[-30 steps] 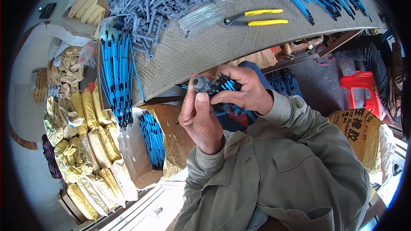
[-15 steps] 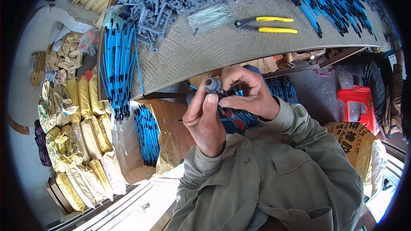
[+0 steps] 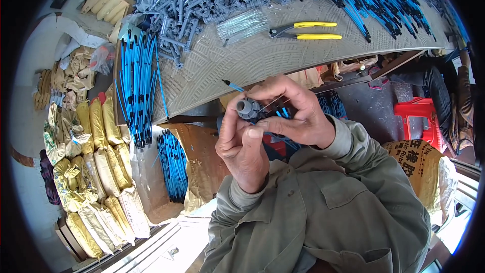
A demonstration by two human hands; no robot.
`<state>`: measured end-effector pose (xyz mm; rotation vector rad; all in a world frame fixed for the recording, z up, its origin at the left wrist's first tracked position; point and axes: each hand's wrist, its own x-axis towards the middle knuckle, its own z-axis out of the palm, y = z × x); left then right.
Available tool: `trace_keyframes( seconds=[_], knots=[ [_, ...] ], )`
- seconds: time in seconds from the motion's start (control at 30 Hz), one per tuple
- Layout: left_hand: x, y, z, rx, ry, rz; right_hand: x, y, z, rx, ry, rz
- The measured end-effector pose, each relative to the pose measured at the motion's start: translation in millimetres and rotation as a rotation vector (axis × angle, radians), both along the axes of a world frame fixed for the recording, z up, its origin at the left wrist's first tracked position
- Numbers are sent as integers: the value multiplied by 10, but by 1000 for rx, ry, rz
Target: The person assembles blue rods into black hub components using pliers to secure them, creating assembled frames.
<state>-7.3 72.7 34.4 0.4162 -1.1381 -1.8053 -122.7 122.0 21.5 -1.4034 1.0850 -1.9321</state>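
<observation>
My left hand is closed about a grey plastic tube-shaped fitting, its round open end turned up toward me. The left thumb lies just below the fitting, near my right thumb tip. Beside it my right hand is curled, its thumb and fingers around short blue rods with black ends that sit against the fitting's side. A blue rod with a black tip sticks out past my left fingertips toward the table. How the rods meet the fitting is partly hidden by my fingers.
On the table lie a heap of grey fittings, a bundle of clear strips, yellow-handled cutters and piles of blue rods. Open sacks of rods stand below. A red stool is at right.
The fitting has tilted and shifted slightly left. My left thumb has slid down off it, and my right fingers have moved over its far side. A blue rod's tip now shows beyond my hands.
</observation>
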Motion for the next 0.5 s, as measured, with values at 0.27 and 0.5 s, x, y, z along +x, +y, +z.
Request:
trace_keyframes(
  seconds=[0.27, 0.5],
  knots=[
    [103, -156, -114, -69, -104, 42, 243, -22, -216, 56, -122, -105],
    [162, -148, -167, -29, -78, 93, 355, 14, -433, 32, 90, -262]
  ],
)
